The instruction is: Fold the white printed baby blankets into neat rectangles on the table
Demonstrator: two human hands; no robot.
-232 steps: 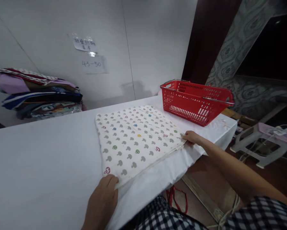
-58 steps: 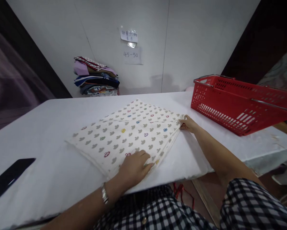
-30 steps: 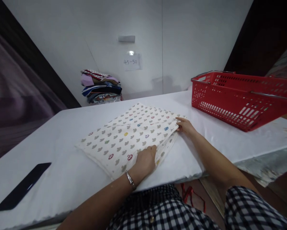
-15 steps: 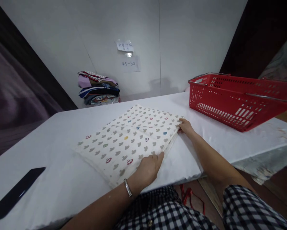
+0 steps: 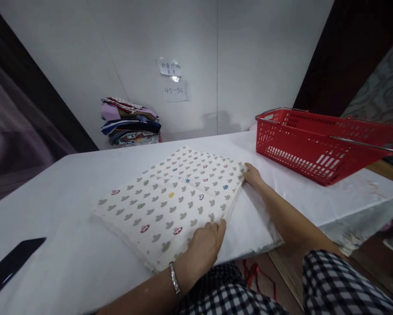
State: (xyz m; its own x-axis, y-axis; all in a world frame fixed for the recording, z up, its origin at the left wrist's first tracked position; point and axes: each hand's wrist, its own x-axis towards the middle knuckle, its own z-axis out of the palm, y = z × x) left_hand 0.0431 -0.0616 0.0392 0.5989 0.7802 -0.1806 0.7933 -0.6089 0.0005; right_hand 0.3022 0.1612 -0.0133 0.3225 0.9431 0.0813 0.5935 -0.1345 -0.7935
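A folded white cloth (image 5: 179, 197) with a print of grey and coloured mushrooms lies flat on the white-covered table. My left hand (image 5: 205, 243), a silver bracelet at its wrist, is closed on the near right edge of the cloth, thumb and fingers at the fold. Farther along that same edge, my right hand (image 5: 252, 176) pinches the far right corner, with some fingers hidden under the layers. Slight creases run across the middle of the cloth.
On the right of the table (image 5: 65, 201) stands a red plastic basket (image 5: 301, 151) with metal handles. A pile of folded fabrics (image 5: 130, 122) sits by the back wall. A dark flat object (image 5: 14, 264) lies at the left. Paper signs (image 5: 174, 90) hang on the wall.
The view has shifted slightly. The cloth's right edge looks straighter and its layers more closely lined up. Both hands remain on that edge.
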